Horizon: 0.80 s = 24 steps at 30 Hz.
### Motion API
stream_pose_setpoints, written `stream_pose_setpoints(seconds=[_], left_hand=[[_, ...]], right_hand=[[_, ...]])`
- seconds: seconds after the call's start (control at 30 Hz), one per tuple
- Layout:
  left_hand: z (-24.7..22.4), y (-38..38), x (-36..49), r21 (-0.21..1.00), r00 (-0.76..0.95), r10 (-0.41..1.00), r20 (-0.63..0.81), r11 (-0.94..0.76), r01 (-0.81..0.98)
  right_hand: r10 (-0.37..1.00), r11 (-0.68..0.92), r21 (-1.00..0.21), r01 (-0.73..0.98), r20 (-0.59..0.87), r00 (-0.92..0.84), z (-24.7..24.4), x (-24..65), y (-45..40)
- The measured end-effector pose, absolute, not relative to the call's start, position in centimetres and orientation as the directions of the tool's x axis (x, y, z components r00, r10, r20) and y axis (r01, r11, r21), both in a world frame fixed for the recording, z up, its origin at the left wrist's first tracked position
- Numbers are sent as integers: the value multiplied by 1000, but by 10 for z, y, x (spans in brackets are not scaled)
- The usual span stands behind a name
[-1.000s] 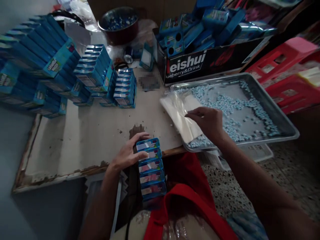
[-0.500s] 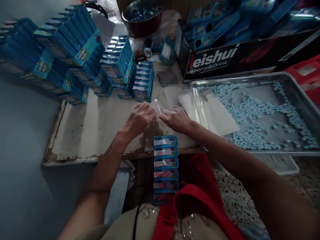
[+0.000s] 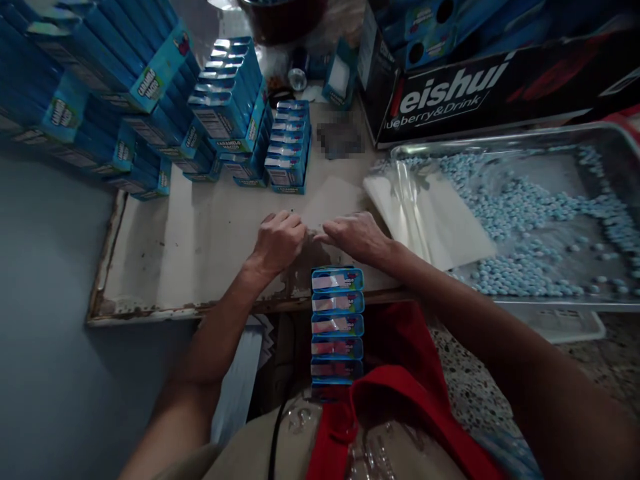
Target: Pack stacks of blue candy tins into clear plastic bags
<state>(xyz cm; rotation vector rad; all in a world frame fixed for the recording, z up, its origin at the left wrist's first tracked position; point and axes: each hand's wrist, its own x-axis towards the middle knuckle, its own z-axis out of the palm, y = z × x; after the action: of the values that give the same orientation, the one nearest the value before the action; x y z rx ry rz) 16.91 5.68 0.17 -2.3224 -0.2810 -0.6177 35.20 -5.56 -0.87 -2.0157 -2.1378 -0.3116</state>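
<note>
My left hand (image 3: pixel 280 240) and my right hand (image 3: pixel 355 237) are close together over the table, fingers curled and pinching. A thin clear plastic piece (image 3: pixel 314 233) shows faintly between them, apparently a bag; most of it is hidden by the fingers. Just below, on my side, a row of small blue candy boxes (image 3: pixel 337 325) runs from the table's edge toward my body, their label ends facing up. Beside my right hand lies a stack of clear plastic bags (image 3: pixel 435 220), partly over the metal tray (image 3: pixel 505 140).
Light blue candies (image 3: pixel 520 213) are scattered in the tray. Stacked blue candy boxes (image 3: pixel 233 100) line the table's left and back. A black carton (image 3: pixel 450 100) holding more blue boxes stands at the back right. An open blue box (image 3: pixel 341 75) and a can (image 3: pixel 299 69) stand behind.
The view has shifted slightly down and closer to the table. My hands remain together; the clear plastic that stood up between them is now lower and less visible.
</note>
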Motion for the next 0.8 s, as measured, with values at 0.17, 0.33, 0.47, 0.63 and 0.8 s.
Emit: stream_pose_setpoints(seconds=[0.17, 0.33, 0.47, 0.63, 0.8], left_hand=[[-12, 45, 167, -644, 721, -189, 667, -632, 431], [-10, 34, 165, -626, 585, -305, 752, -608, 488], [-11, 35, 165, -604, 626, -235, 744, -637, 479], [-26, 41, 159, -487, 646, -69, 760, -719, 496], [-51, 39, 154, -515, 648, -89, 756, -691, 507]], right_hand=[[969, -143, -94, 985, 189, 159, -7, 357, -81], [948, -33, -336, 941, 289, 137, -5, 360, -94], [872, -24, -207, 978, 475, 122, -8, 351, -83], [901, -108, -9, 994, 422, 102, -19, 356, -75], [923, -161, -20, 987, 350, 157, -50, 366, -88]])
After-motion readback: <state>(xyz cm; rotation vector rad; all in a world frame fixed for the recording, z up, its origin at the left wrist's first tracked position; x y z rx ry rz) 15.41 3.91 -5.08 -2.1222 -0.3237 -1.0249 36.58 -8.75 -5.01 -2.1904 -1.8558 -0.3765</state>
